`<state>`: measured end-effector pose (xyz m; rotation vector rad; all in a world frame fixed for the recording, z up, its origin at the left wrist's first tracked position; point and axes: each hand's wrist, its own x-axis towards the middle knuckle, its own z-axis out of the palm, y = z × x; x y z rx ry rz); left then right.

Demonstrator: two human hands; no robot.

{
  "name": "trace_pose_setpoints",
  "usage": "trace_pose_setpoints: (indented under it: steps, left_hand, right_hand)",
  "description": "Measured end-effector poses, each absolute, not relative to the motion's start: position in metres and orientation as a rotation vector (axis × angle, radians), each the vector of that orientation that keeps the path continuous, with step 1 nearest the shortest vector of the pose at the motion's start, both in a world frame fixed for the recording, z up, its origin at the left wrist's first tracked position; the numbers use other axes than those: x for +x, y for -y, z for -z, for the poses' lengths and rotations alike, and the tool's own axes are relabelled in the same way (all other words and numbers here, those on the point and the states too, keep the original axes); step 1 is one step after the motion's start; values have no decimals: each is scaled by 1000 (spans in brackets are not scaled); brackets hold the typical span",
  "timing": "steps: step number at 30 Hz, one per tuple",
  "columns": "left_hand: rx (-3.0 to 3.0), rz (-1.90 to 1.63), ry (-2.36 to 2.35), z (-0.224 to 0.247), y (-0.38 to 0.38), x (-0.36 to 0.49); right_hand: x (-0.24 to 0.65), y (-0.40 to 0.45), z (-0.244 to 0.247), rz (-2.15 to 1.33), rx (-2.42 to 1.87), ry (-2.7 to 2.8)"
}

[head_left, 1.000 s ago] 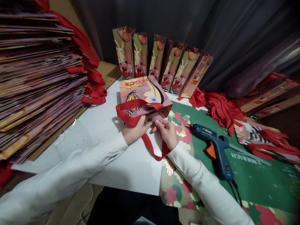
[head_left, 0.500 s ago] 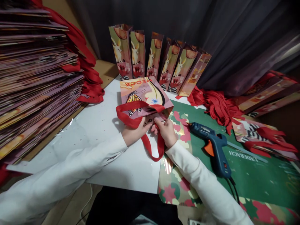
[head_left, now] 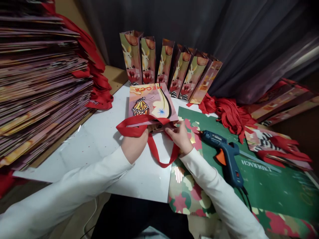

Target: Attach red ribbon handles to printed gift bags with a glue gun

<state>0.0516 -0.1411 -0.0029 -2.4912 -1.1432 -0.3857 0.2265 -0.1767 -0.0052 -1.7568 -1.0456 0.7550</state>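
Reaching in over a dark-clothed lap (head_left: 139, 219), two white-sleeved forearms, both hands at the near end of the MECCA bag (head_left: 146, 108). Lower ribbon loop (head_left: 154, 151) hangs nearest, red, down onto the white sheet (head_left: 94, 142) between the hands. Left hand (head_left: 134, 146): at the bag's near left, against the upper ribbon loop (head_left: 132, 131); fingers hidden, can't tell if it's gripping. Right hand (head_left: 182, 137): near right corner of the bag, edge pinched between thumb and fingers. Bag sits mid-sheet, printed face up, butterfly on it, lettering toward the far end. Upper loop lies across its near edge

To the right: blue glue gun (head_left: 231, 156), orange trigger, lying on its side on a green printed sheet (head_left: 264, 186), nozzle toward the right hand. Clear glue stick (head_left: 259, 160) out the back. Zebra-print bag (head_left: 256, 137) with red ribbon past that. Left side: tall stack of flat bags (head_left: 45, 83), red ribbons (head_left: 99, 94) down its side

Further back: red ribbon pile (head_left: 226, 113), then a row of upright bags (head_left: 183, 66), dark curtain (head_left: 174, 16) behind
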Motion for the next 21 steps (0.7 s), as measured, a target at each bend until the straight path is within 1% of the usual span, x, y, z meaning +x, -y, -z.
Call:
trace_pose_setpoints:
  steps: [3,4,5,7,10,15,17,19,21]
  left_hand:
    - [-2449,396,1056,8,133,48]
    - [-2451,428,1032,9,131,47]
    - [-2458,478,1005,10,129,46]
    - [-2485,618,928,11,128,44]
    - [-2568,762,747,13,128,35]
    - [-2796,788,334,16,131,12]
    - [-2886,717,332,17,132,3]
    - [-2939,633,452,17,132,-3]
    - [-2991,558,561,16,131,-7]
  right_hand:
    - [231,178,-9,-165,-1859,1427]
    - [231,176,-14,-28,-1872,1558]
    - [231,174,-19,30,-1878,1669]
    - [230,166,-28,19,-1889,1815]
    - [228,154,-39,-75,-1919,1849]
    - [237,140,-44,-107,-1936,1866]
    - [244,139,-45,-96,-1947,1938]
    - [250,140,-51,-117,-1974,2049]
    - [253,143,-61,-243,-1951,2186]
